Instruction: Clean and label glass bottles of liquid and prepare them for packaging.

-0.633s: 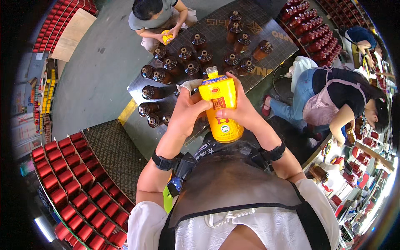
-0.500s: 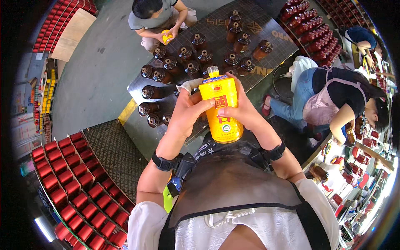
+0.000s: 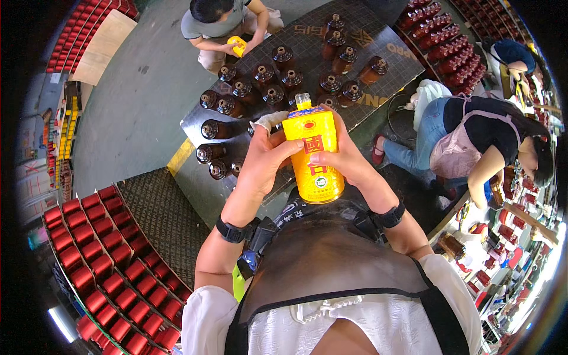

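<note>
Between my two hands is a yellow bottle (image 3: 320,177) with red characters on its front and a clear glass neck at the top. It tilts away from me, its neck toward the table. My left hand (image 3: 266,157) grips its left side, the thumb lying across the front; white tape or cloth wraps a finger. My right hand (image 3: 348,151) closes round the right side, its thumb pressed on the front too. Fingers behind the bottle are hidden. Beyond my hands, several dark brown glass bottles (image 3: 264,76) stand uncapped on a dark table.
Across the dark table (image 3: 307,44) a crouching person (image 3: 228,29) holds another yellow bottle (image 3: 236,46). At lower left is a divided crate of red bottles (image 3: 112,260). A person in a pink apron (image 3: 458,145) bends over a cluttered bench at right. More red bottles (image 3: 444,47) stand at far right.
My hands and the yellow bottle have hardly moved. At the right, the aproned person's arm has shifted slightly over the bench.
</note>
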Tool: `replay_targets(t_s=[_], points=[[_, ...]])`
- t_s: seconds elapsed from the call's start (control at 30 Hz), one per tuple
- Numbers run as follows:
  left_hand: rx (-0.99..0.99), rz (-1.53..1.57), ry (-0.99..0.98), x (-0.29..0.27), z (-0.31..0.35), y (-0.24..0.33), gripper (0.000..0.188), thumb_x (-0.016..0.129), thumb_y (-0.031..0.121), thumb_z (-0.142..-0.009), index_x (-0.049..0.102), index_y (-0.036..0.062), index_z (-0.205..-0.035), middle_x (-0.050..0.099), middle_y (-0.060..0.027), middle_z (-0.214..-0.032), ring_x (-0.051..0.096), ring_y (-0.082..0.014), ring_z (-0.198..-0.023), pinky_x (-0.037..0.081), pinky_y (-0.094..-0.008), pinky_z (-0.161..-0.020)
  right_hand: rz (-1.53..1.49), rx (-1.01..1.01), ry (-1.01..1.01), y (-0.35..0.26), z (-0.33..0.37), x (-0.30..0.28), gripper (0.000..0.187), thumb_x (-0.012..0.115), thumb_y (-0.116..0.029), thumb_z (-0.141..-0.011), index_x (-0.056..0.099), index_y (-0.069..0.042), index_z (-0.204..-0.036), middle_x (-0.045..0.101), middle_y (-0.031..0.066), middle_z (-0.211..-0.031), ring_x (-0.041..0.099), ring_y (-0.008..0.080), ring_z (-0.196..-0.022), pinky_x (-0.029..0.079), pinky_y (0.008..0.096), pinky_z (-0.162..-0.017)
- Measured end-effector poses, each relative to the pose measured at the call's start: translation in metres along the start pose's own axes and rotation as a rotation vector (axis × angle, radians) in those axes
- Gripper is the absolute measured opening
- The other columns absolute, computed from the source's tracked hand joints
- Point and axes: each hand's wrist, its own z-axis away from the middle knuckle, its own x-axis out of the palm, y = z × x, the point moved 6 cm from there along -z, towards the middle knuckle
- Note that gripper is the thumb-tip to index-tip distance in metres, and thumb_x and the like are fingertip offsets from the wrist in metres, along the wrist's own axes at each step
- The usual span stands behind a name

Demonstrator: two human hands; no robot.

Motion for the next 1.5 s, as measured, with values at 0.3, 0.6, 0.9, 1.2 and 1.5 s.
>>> replay_targets(t_s=[0.3, 0.6, 0.9, 1.2, 1.5], points=[[0.0, -0.002, 0.03, -0.001, 0.0, -0.002, 0.06, 0.073, 0.0, -0.081, 0.04, 0.0053, -0.132, 0.063, -0.0132, -0.116, 0.064, -0.0191, -0.105, 0.053, -0.0325, -0.089, 0.064, -0.045, 0.002, 0.003, -0.001, -0.001, 0.109, 0.082, -0.011, -0.069, 0.011, -0.006, -0.152, 0.047, 0.0142, -0.136, 0.051, 0.0235, -0.123, 0.044, 0.0382, -0.104], [-0.003, -0.017, 0.057, 0.001, -0.001, -0.006, 0.059, 0.072, -0.001, -0.08, 0.04, 0.0056, -0.129, 0.064, -0.0136, -0.114, 0.065, -0.0196, -0.101, 0.055, -0.0326, -0.084, 0.216, -0.081, 0.004, 0.005, -0.001, -0.005, 0.111, 0.083, -0.012, -0.068, 0.01, -0.004, -0.152, 0.046, 0.0149, -0.136, 0.05, 0.0239, -0.124, 0.043, 0.0383, -0.105], [-0.028, 0.017, 0.024, -0.007, -0.002, -0.006, 0.056, 0.07, 0.001, -0.082, 0.042, 0.0068, -0.13, 0.064, -0.012, -0.116, 0.065, -0.0193, -0.101, 0.056, -0.0322, -0.081, 0.159, -0.071, 0.006, 0.005, -0.003, -0.006, 0.11, 0.083, -0.013, -0.069, 0.011, -0.004, -0.151, 0.047, 0.0152, -0.136, 0.051, 0.0245, -0.123, 0.044, 0.0387, -0.104], [-0.014, -0.03, 0.063, -0.007, -0.002, -0.005, 0.056, 0.072, 0.003, -0.083, 0.041, 0.0066, -0.13, 0.065, -0.0119, -0.115, 0.065, -0.0177, -0.098, 0.055, -0.0308, -0.08, 0.062, -0.01, 0.001, 0.005, -0.003, 0.0, 0.106, 0.081, -0.011, -0.07, 0.012, -0.004, -0.151, 0.047, 0.0149, -0.135, 0.052, 0.0241, -0.122, 0.044, 0.0387, -0.103], [0.076, -0.092, 0.075, -0.009, -0.009, -0.012, 0.055, 0.072, 0.003, -0.081, 0.042, 0.0042, -0.128, 0.064, -0.013, -0.111, 0.063, -0.0174, -0.1, 0.053, -0.0296, -0.081, 0.272, -0.069, 0.012, 0.006, -0.007, -0.001, 0.108, 0.083, -0.014, -0.069, 0.013, -0.004, -0.151, 0.047, 0.0144, -0.134, 0.05, 0.0239, -0.123, 0.042, 0.0379, -0.105]])
